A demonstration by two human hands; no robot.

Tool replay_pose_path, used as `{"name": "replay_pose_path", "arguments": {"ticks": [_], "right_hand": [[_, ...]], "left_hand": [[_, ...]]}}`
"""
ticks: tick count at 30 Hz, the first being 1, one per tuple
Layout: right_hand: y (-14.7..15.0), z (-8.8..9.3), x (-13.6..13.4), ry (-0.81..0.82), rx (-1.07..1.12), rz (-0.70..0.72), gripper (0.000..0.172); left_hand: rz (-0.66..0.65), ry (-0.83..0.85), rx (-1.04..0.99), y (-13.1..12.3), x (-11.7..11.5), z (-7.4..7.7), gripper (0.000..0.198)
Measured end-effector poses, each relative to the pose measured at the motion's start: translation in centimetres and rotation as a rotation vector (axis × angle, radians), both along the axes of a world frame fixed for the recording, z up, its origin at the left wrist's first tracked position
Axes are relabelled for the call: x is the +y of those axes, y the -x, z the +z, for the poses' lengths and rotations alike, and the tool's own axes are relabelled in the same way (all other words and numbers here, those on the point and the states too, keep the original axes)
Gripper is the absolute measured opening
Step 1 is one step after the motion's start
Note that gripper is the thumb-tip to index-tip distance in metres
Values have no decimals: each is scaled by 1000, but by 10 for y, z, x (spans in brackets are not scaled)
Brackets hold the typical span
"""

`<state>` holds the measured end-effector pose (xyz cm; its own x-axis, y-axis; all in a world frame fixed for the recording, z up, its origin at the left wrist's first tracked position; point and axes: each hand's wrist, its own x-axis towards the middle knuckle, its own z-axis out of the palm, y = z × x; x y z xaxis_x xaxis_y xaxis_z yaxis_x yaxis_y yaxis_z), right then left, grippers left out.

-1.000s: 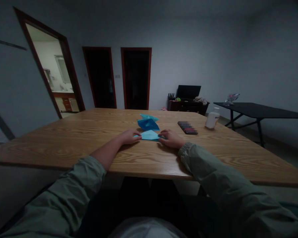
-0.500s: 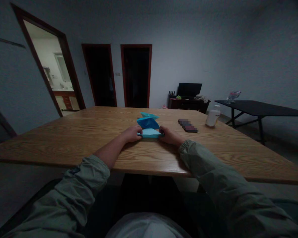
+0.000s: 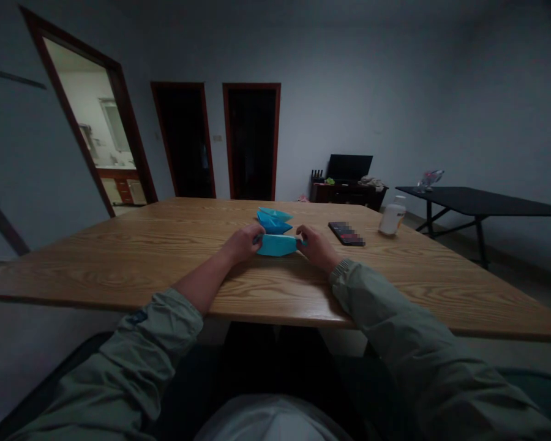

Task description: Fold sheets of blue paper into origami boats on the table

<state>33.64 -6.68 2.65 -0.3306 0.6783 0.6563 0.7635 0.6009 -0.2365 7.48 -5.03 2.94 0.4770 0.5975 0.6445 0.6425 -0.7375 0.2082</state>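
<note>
A light-blue folded paper piece (image 3: 277,245), a flat, wide band with a straight top edge, is held at the middle of the view. The left hand (image 3: 242,243) closes its fingertips on the paper's left end, and the right hand (image 3: 315,247) does the same on its right end, so each hand is pinching one end, with the band stretched between them. Whether the paper's lower edge rests on the surface below or hangs just above it cannot be told in this dim light.

Under the paper lies a large wooden table with a pale oak grain (image 3: 119,257). Just behind the paper sits a darker blue folded paper shape (image 3: 273,225), and just behind that a second, teal one with pointed tips (image 3: 275,214) (the two seem to touch, though the gloom blurs the line between them). To the right of the paper, a little apart from it, a dark phone (image 3: 346,233) lies flat. Farther right again stands a white plastic bottle (image 3: 392,218). Grey-green sleeves (image 3: 386,318) cover both forearms on the near side of the paper.
</note>
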Motion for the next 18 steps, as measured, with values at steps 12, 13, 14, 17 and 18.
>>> {"name": "replay_pose_path", "arguments": {"ticks": [12, 13, 14, 17, 18], "right_hand": [[18, 16, 1, 698, 971, 242, 45], [24, 17, -2, 746, 983, 336, 42], [29, 18, -4, 764, 993, 403, 40], [41, 21, -6, 701, 1044, 471, 42], [42, 22, -5, 665, 1060, 462, 43]], "left_hand": [[-215, 722, -1158, -12, 12, 7, 27], [-242, 768, -1194, -12, 13, 7, 27], [-258, 802, -1216, -12, 14, 7, 28], [-240, 779, -1166, -10, 16, 6, 30], [-215, 729, -1084, -9, 15, 6, 31]]}}
